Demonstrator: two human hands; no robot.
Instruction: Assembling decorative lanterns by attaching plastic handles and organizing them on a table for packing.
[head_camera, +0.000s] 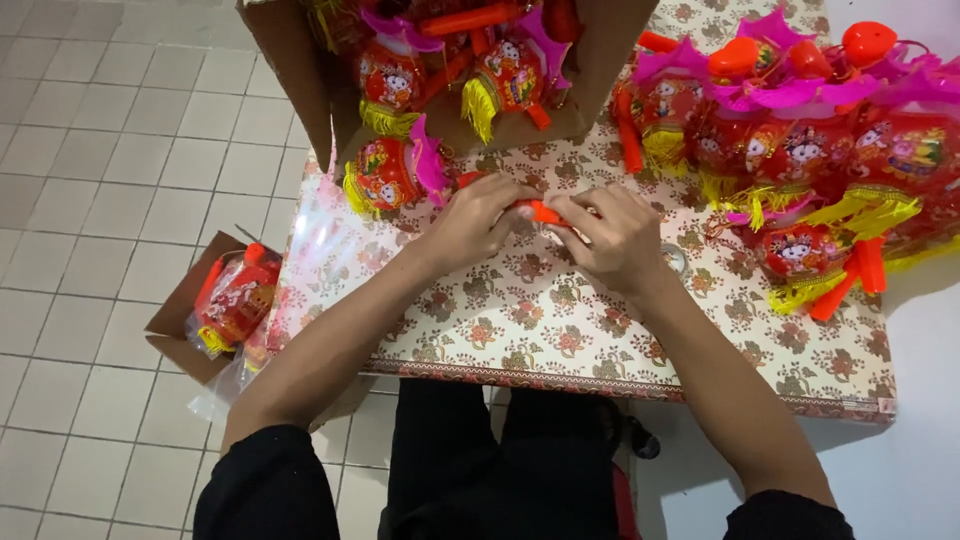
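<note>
My left hand (470, 222) and my right hand (612, 238) meet over the floral-patterned table (540, 320), both gripping one orange plastic handle (542, 211) between them. The handle belongs to a red toy lantern (388, 176) with a yellow tassel fringe and pink fins, which lies just left of my left hand. Most of the handle is hidden by my fingers.
An open cardboard box (300, 80) full of similar lanterns stands at the table's far edge. A pile of red, pink and yellow lanterns (810, 150) covers the right side. On the tiled floor at left, a small box holds a bagged lantern (232, 300).
</note>
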